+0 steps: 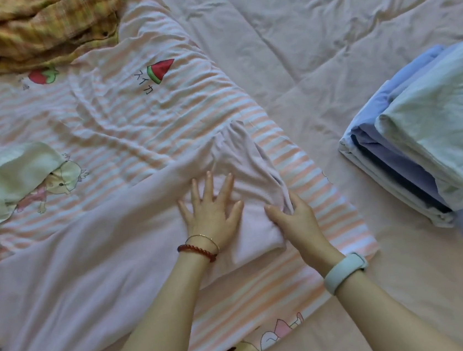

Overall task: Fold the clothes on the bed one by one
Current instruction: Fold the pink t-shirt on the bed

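Where a red watermelon slice (161,70) is printed on the pink-and-white striped bedsheet (120,121), the characters "スイカ" can be read beneath it. The pale lilac cotton garment (94,248) is laid lengthwise from lower left to upper right. It is pressed by the left hand (210,212), fingers spread wide; its edge is pinched by the right hand (293,220).

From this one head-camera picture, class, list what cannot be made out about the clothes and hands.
- Pale pink garment: its type; it runs off the left edge.
- Right hand: fingertips buried in a fold of the garment.
- Folded stack: number of pieces; cut off at the right edge.
- Yellow checked cloth: blurred, cut off at the top.
- Left hand: palm hidden, pressed flat on the garment.
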A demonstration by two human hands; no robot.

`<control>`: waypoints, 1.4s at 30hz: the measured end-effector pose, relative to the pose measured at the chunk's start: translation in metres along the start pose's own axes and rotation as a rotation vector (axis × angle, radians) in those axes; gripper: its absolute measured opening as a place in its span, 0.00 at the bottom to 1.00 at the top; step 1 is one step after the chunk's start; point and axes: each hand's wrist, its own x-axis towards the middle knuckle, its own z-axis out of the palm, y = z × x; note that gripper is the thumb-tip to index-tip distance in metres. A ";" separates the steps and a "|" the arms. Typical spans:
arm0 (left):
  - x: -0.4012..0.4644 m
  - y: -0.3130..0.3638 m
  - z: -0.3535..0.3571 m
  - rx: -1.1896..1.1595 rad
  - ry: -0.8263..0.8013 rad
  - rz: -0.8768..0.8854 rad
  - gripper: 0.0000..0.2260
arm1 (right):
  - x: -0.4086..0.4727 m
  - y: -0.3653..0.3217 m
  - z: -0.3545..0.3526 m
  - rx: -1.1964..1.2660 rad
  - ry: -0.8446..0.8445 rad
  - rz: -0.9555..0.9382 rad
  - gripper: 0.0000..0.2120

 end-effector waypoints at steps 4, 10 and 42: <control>-0.016 -0.022 -0.038 -0.664 0.128 -0.024 0.17 | -0.020 -0.025 0.023 -0.053 0.005 -0.189 0.06; -0.129 -0.125 -0.081 -1.725 0.147 -0.352 0.15 | -0.081 -0.057 0.124 -0.373 -0.212 -0.569 0.11; -0.210 -0.296 -0.040 -1.136 0.525 -0.837 0.24 | -0.079 0.037 0.251 -1.469 -0.266 -0.753 0.25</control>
